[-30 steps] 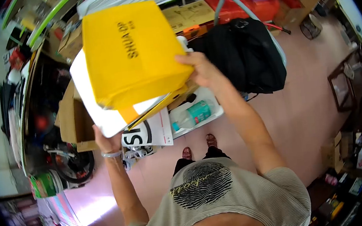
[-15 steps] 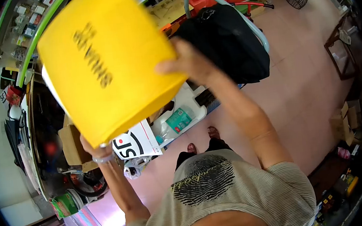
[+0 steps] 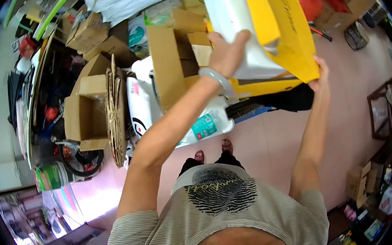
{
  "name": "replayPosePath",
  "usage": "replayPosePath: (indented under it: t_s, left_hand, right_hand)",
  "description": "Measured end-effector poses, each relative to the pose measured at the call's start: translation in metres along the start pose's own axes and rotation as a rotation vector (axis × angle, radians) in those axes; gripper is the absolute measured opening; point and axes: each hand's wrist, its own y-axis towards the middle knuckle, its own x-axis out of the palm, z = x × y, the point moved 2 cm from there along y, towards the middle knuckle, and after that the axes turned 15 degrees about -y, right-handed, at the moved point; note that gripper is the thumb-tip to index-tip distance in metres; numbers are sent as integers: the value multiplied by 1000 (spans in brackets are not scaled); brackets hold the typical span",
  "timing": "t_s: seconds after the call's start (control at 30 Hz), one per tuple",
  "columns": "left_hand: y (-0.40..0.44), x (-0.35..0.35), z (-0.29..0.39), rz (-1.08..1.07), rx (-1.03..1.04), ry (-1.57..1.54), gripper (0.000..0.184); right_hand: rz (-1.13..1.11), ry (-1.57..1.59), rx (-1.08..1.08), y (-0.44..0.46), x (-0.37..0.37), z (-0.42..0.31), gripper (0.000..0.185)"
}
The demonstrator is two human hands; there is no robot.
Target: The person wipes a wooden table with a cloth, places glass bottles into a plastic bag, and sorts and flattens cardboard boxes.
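A large yellow box (image 3: 292, 23) with dark lettering is tilted in front of me at the upper right. A smooth white part (image 3: 230, 10) shows along its left side; whether it is a panel or something inside, I cannot tell. My left hand (image 3: 228, 55), with a pale bangle at the wrist, grips at the white part, some fingers hidden. My right hand (image 3: 319, 73) is closed round the box's lower right corner. Just below the box, a clear bottle with a teal label (image 3: 204, 127) lies on a white surface.
An open cardboard box (image 3: 167, 64) stands left of my left hand. Flattened cardboard (image 3: 116, 113) leans by another open carton (image 3: 75, 117). A black bag (image 3: 290, 99) lies behind the yellow box. A wooden frame (image 3: 379, 109) stands at right on the pink floor (image 3: 274, 148).
The yellow box has moved right and turned, now showing its white part. My left hand has shifted from its lower edge onto that part; my right hand is now at a lower corner.
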Motion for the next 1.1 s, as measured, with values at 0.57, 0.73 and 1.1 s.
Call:
replayPosePath:
  t_s: [0.57,0.73,1.1]
  left_hand:
    - [8,-57,-57,-10,-180,-159,59]
    - [-19,-70,12,29,-9,-141,53]
    - [-111,-191,33,376,56,-61,72]
  right_hand:
    - [189,-337,-79,-18,50,-29,46]
    - [-6,-19,-112,-26,37,-61,37]
    - [40,-282,-125,-37,64,-38,36]
